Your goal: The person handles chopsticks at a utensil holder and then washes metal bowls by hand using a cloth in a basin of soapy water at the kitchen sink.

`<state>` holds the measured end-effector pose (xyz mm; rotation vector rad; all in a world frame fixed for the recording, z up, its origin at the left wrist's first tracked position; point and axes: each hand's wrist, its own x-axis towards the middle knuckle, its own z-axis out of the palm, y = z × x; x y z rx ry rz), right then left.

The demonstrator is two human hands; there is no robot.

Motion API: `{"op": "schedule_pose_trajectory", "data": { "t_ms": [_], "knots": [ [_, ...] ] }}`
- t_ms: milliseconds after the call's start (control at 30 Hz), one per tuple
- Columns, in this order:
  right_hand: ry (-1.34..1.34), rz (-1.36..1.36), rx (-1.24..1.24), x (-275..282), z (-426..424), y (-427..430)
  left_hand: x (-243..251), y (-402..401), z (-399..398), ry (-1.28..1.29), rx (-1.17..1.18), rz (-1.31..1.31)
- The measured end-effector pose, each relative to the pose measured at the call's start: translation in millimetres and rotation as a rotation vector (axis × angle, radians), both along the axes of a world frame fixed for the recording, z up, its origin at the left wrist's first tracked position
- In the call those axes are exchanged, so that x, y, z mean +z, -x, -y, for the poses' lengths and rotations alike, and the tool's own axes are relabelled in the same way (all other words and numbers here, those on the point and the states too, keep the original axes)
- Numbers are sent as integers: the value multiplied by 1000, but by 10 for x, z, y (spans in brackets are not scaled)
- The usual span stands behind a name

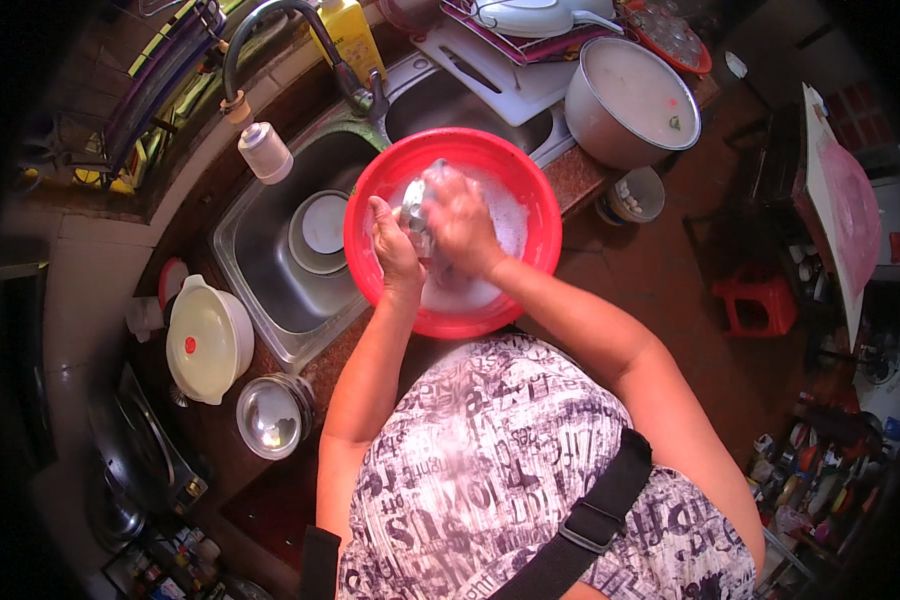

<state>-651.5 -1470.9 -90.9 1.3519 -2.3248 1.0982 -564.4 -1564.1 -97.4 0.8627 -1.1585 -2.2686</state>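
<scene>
A red plastic basin (547, 225) with foamy water stands before me, over the divider and front edge of a steel double sink. Inside its rim, my left hand (397, 251) holds a small shiny vessel (416, 214), with the thumb raised along the near side. Whether the vessel is metal or glass is hard to tell. My right hand (461, 217) is blurred by motion and lies curled over the vessel's right side. Its fingers hide part of the vessel, and anything held in them cannot be made out. White suds (511, 217) surround both hands.
The left sink bowl (270, 277) holds nested white bowls (300, 232) under a faucet (266, 154) with a filter. A lidded cream pot (210, 337) and stacked metal bowls (270, 420) stand left. A white cutting board (506, 90) and a large pot of cloudy liquid (630, 97) are right.
</scene>
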Motion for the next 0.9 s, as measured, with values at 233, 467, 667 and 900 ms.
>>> {"op": "schedule_pose_trajectory", "data": {
  "t_ms": [233, 467, 667, 900],
  "knots": [
    [-108, -205, 42, 346, -48, -316, 208, 111, -31, -76, 78, -185],
    [276, 1287, 235, 223, 70, 374, 216, -53, -40, 231, 23, -11],
    [747, 2079, 425, -20, -12, 212, 295, -92, -140, -2, 128, -299],
    [621, 2020, 485, -53, -49, 533, 493, -189, 104, -212, -346, -354]
  ]
}}
